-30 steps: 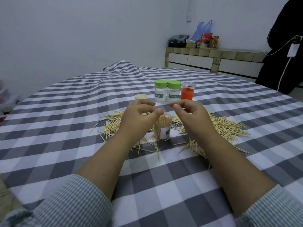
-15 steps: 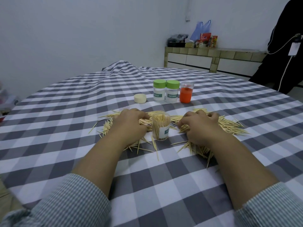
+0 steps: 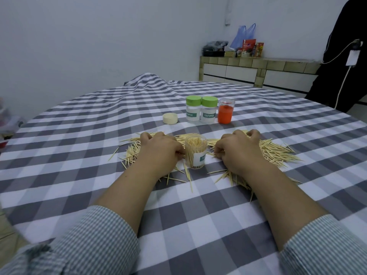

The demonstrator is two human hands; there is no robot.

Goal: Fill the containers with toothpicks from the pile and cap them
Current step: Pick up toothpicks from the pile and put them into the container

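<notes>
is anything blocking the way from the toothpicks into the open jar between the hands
Nothing visible does. The open jar has no cap on and stands upright between the left hand and right hand, with the toothpicks lying around it. Its cream cap sits apart, farther back.

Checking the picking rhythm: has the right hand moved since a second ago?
Yes. The right hand has dropped from above the open container's rim onto the toothpick pile beside it.

The tablecloth (image 3: 79, 155) has a grey and white check pattern. Two jars (image 3: 201, 113) have green caps and green labels. The jar (image 3: 225, 114) beside them is orange inside. The loose cap (image 3: 170, 118) is cream. The toothpicks (image 3: 278, 153) are pale yellow. The sleeves (image 3: 103, 241) have fine grey and white stripes.
</notes>
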